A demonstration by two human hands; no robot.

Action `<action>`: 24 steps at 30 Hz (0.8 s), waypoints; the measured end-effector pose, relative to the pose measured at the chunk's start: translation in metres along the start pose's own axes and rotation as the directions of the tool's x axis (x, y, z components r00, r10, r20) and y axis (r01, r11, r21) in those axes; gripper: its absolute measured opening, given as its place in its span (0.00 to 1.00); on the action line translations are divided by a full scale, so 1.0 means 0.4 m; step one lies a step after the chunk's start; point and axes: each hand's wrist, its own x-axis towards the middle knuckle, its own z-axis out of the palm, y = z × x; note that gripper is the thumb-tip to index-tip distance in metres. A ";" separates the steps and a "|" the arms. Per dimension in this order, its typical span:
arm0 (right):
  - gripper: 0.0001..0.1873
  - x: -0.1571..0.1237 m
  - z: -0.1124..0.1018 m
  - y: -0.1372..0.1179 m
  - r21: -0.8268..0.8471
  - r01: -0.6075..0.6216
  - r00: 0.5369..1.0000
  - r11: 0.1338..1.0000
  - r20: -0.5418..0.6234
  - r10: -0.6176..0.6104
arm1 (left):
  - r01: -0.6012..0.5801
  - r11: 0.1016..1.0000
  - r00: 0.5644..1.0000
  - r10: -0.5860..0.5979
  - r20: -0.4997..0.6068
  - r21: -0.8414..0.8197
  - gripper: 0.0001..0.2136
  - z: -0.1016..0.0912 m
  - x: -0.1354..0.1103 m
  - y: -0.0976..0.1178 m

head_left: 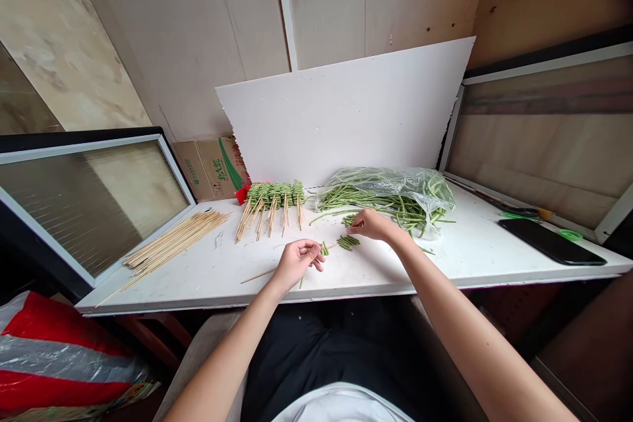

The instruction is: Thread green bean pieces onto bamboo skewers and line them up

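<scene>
My left hand [298, 260] is closed around a thin bamboo skewer [257, 275], whose bare end sticks out to the left. A few short pieces of green bean [324, 248] sit at the skewer's other end, just beyond my fingertips. My right hand [370, 224] reaches down over the table with its fingertips pinched together; what lies between them is hidden. Just below it is a small heap of cut green bean pieces [348, 242], and more pieces [349, 219] lie behind the fingers.
Several finished bean skewers [274, 196] are stacked at the back of the white table [217, 277]. Loose bamboo skewers [173, 247] lie at left. Long green beans [366, 198] fill a clear plastic bag [425, 188] behind my right hand. A black phone [548, 241] rests at right.
</scene>
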 end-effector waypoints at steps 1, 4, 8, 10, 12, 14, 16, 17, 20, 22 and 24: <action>0.21 0.002 0.009 0.008 -0.021 -0.019 1.000 1.000 0.015 0.019 | -0.005 1.000 1.000 0.005 0.007 0.004 0.25 0.001 0.000 0.000; 0.25 0.007 0.024 0.021 -0.068 -0.062 0.998 0.996 0.016 0.063 | -0.021 0.999 1.000 0.020 0.018 0.026 0.25 0.002 0.002 -0.002; 0.29 0.003 0.015 0.012 -0.020 -0.132 0.988 0.991 0.077 0.133 | -0.032 0.999 0.999 0.031 0.016 0.041 0.24 -0.002 0.005 -0.006; 0.30 -0.003 0.004 -0.001 0.018 -0.147 0.984 0.989 0.103 0.144 | -0.032 0.999 0.999 0.031 0.019 0.043 0.24 -0.004 0.005 -0.007; 0.30 -0.010 -0.006 -0.015 0.046 -0.152 0.983 0.987 0.114 0.146 | -0.032 0.998 0.999 0.031 0.021 0.050 0.23 -0.005 0.004 -0.007; 0.31 -0.015 -0.014 -0.026 0.063 -0.149 0.983 0.987 0.119 0.141 | -0.032 0.998 0.999 0.030 0.024 0.058 0.23 -0.006 0.003 -0.008; 0.30 -0.018 -0.018 -0.031 0.059 -0.147 0.983 0.987 0.123 0.139 | -0.036 0.997 0.999 0.034 0.032 0.063 0.23 -0.006 0.005 -0.012; 0.30 -0.018 -0.019 -0.032 0.042 -0.149 0.982 0.988 0.121 0.143 | -0.042 0.997 0.999 0.040 0.032 0.072 0.23 -0.006 0.006 -0.015; 0.27 -0.017 -0.021 -0.031 -0.032 -0.159 0.981 0.987 0.104 0.162 | -0.094 0.988 0.995 0.098 -0.032 0.120 0.23 -0.007 0.014 -0.028; 0.23 -0.017 -0.022 -0.032 -0.040 -0.163 0.981 0.986 0.100 0.166 | -0.128 0.981 0.987 0.140 -0.079 0.144 0.24 -0.010 0.019 -0.035; 0.20 -0.018 -0.023 -0.037 -0.013 -0.166 0.981 0.986 0.101 0.166 | -0.138 0.980 0.985 0.151 -0.085 0.145 0.24 -0.014 0.021 -0.038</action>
